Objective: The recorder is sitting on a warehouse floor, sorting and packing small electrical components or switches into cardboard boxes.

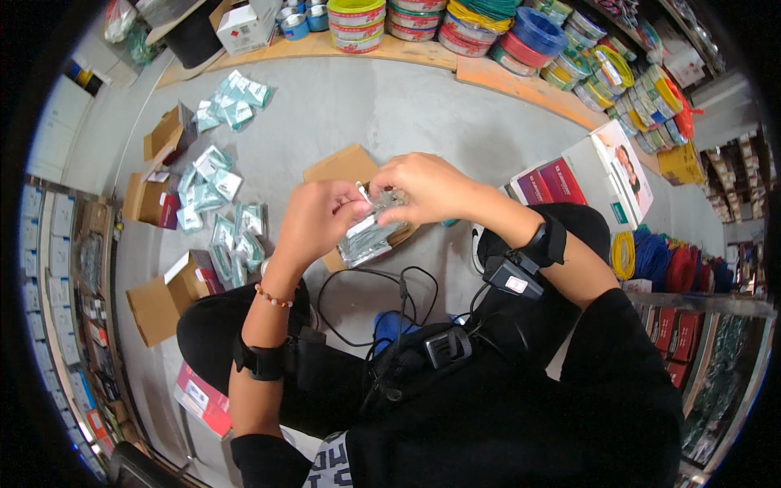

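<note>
My left hand (319, 221) is closed, its thumb and fingertips pinching the near side of a crinkled clear plastic bag (392, 198). From the right, my right hand (425, 185) grips the same bag with curled fingers. What the bag contains is mostly hidden by my fingers. Directly below both hands stands an open cardboard box (333, 168), its flaps spread on the floor. Inside it lie silvery-grey plastic-wrapped packets (366, 242).
Left on the floor lie several piles of teal-and-white packets (210, 183) beside opened cartons (148, 199). A white-and-maroon box (561, 180) stands to the right. Wire coils (464, 28) line the far boards. A black cable (407, 281) loops near my feet.
</note>
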The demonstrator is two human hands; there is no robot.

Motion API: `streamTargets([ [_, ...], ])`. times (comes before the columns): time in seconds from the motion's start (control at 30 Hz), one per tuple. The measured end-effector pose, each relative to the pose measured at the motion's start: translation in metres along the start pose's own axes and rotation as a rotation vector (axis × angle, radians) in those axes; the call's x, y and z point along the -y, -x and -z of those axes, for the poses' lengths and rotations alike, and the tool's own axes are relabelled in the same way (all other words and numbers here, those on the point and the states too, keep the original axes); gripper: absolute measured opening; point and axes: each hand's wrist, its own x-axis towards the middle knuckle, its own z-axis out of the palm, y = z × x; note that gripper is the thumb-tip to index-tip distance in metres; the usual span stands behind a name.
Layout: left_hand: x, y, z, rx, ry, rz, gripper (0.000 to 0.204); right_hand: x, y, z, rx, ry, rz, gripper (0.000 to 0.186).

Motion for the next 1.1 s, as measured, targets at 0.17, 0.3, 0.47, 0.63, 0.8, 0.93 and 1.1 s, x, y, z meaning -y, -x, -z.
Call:
streamTargets([
  [0.17,-0.003,0.001,-0.004,0.046,0.099,-0.002,0.006,0.006,0.001,-0.009,0.180,0.149,-0.028,0.027],
  [0.3,0.009,0.007,-0.002,0.129,0.151,-0.003,0.005,0.013,-0.003,-0.017,0.303,0.278,-0.068,0.022],
  [0.47,0.009,0.013,0.012,-0.048,0.119,-0.019,0.007,-0.025,0.002,-0.056,0.422,0.417,-0.056,0.020],
  [0.63,0.011,0.013,0.021,-0.164,-0.047,-0.145,0.013,-0.073,0.019,-0.087,0.344,0.416,-0.045,0.017],
  [0.8,0.004,0.023,0.029,-0.195,-0.154,-0.146,0.011,-0.076,0.022,-0.108,0.310,0.485,-0.028,0.014],
  [0.93,0.006,0.024,0.029,-0.256,-0.186,-0.164,0.008,-0.088,0.033,-0.130,0.471,0.597,-0.050,0.016],
  [1.1,0.012,0.033,0.030,-0.286,-0.247,-0.143,0.008,-0.088,0.030,-0.131,0.555,0.629,-0.067,0.015],
])
